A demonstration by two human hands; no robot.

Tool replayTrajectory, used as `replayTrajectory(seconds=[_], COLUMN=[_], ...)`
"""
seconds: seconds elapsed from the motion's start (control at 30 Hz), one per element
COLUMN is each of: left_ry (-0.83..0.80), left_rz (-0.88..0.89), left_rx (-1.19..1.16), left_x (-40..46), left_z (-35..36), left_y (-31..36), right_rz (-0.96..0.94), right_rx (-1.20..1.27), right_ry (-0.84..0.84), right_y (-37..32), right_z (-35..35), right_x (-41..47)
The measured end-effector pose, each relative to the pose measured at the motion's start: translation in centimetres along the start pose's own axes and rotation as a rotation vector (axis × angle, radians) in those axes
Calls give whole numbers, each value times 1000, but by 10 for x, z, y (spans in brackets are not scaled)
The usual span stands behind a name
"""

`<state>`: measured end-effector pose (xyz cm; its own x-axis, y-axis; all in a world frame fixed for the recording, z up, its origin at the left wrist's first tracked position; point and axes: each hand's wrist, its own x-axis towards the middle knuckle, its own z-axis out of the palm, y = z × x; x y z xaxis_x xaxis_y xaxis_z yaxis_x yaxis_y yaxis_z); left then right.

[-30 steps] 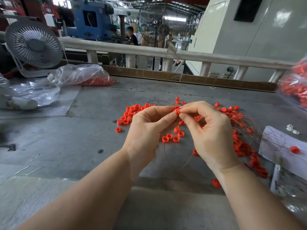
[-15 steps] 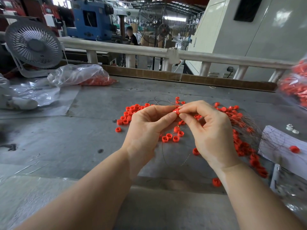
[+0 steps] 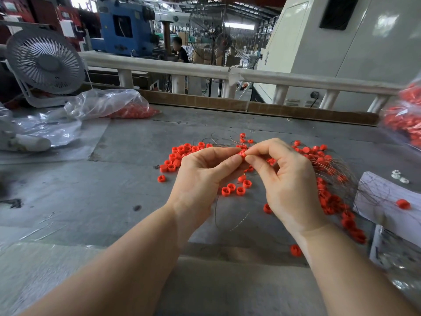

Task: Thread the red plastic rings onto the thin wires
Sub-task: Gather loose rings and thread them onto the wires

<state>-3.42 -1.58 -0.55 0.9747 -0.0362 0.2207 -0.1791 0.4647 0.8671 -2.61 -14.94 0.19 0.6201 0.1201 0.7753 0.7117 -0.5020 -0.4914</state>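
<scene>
Facing grey table [image 3: 114,190], factory machinery [image 3: 123,26] behind

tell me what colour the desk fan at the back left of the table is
The desk fan is light grey, grille and stand alike; the head view shows it.

Left hand [image 3: 200,176] and right hand [image 3: 289,179] raised — fingertips pinched together.

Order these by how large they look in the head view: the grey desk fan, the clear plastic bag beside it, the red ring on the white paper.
1. grey desk fan and clear plastic bag: look alike, unranked.
2. red ring on the white paper: clearly smallest.
</scene>
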Motion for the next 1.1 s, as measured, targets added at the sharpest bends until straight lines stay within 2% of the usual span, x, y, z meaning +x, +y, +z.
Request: replayTrajectory(seconds=[0.8,1.1], left_ry=[97,135], left_rz=[214,91], left_rx=[399,308], left_x=[-3,-4], left_z=[6,3], left_y=[-3,0], right_rz=[13,-12], right_rx=[-50,-132], right_ry=[-38,-104], right_y=[-2,-3], right_z=[1,0], right_x=[-2,-3])
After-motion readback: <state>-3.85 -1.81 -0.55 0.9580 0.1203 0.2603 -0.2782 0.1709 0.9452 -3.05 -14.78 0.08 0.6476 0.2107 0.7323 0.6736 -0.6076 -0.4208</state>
